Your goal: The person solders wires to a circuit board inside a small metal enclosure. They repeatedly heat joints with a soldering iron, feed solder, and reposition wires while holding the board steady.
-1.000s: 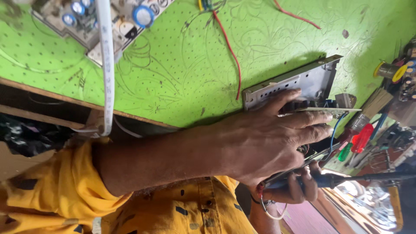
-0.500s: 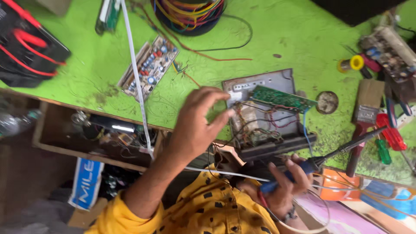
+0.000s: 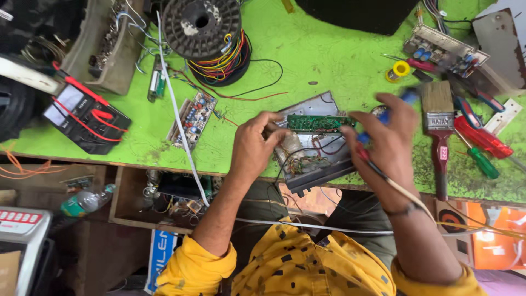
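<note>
A grey metal chassis [image 3: 320,164] with a green circuit board [image 3: 318,123] and tangled wires lies at the near edge of the green table [image 3: 307,55]. My left hand [image 3: 253,147] grips the chassis's left end, fingers at the board's corner. My right hand [image 3: 386,143] is shut on a blue-handled soldering iron [image 3: 383,116] over the chassis's right end. The iron's tip points down toward the board. Its cord runs back along my wrist.
A small circuit board [image 3: 192,118], a black multimeter [image 3: 82,116] with red leads and a wire spool [image 3: 203,24] lie to the left. A paint brush [image 3: 436,126], screwdrivers [image 3: 482,148] and a solder roll [image 3: 400,70] lie to the right. An open drawer [image 3: 159,200] sits under the table.
My right hand has come up from below the table edge with the soldering iron to the chassis's right end. My left hand stays on the chassis. The view has pulled back.
</note>
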Demonstrator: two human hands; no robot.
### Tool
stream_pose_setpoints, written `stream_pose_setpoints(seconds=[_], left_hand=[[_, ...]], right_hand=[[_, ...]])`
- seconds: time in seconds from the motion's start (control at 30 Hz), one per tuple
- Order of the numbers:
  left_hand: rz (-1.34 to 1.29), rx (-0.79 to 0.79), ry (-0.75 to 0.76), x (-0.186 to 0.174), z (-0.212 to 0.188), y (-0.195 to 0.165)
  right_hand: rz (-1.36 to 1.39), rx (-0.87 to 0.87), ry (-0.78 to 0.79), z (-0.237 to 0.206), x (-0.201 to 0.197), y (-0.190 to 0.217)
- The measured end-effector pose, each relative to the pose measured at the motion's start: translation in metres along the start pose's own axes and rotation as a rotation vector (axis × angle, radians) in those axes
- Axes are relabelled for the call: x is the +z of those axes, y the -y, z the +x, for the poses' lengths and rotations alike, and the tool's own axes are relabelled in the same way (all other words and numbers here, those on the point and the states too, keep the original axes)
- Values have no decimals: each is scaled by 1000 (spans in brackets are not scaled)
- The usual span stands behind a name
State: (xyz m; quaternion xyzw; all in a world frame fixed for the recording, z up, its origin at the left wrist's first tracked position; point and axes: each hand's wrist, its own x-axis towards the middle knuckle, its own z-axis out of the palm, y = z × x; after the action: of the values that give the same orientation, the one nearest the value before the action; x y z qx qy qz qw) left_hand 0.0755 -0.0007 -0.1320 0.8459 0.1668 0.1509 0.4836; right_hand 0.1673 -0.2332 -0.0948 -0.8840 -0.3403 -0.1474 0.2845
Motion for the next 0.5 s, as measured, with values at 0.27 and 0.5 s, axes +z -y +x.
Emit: stream_pose_setpoints(seconds=[0.27,0.5], left_hand=[[197,299,-83,17,-5,-8],[154,497,26,6,5,0]], right_hand=[[33,-69,111,29,34,7],[40,-45,142,31,36,9]])
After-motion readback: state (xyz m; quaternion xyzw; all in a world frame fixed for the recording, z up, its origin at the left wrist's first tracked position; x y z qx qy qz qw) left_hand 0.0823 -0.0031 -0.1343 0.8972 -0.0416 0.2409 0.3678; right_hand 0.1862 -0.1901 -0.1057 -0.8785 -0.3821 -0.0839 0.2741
